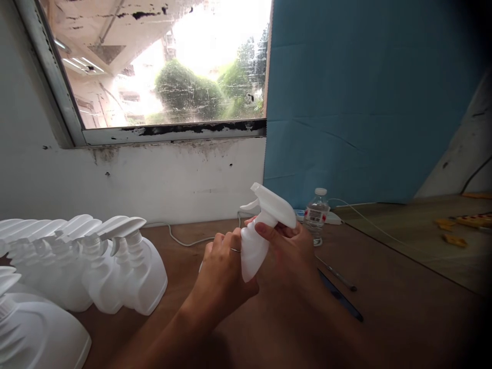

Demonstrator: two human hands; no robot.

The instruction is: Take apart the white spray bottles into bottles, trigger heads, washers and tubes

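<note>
A white spray bottle (253,252) is held tilted above the brown table, its trigger sprayer head (273,204) uppermost with the nozzle toward the upper left. My left hand (225,264) is wrapped around the bottle's body. The fingers of my right hand (290,246) grip the neck just under the sprayer head, thumb across the front. Part of the body is covered by my left hand. To the left, a row of similar white spray bottles (148,277) stands upright, and another bottle (46,328) is nearer to me.
Beyond my right hand stands a clear water bottle (316,218). A dark flat object (340,296) and a thin metal rod (338,275) lie on the table (384,307). A white cable (180,241) runs along the wall below the window. Yellow pieces (455,240) lie far right.
</note>
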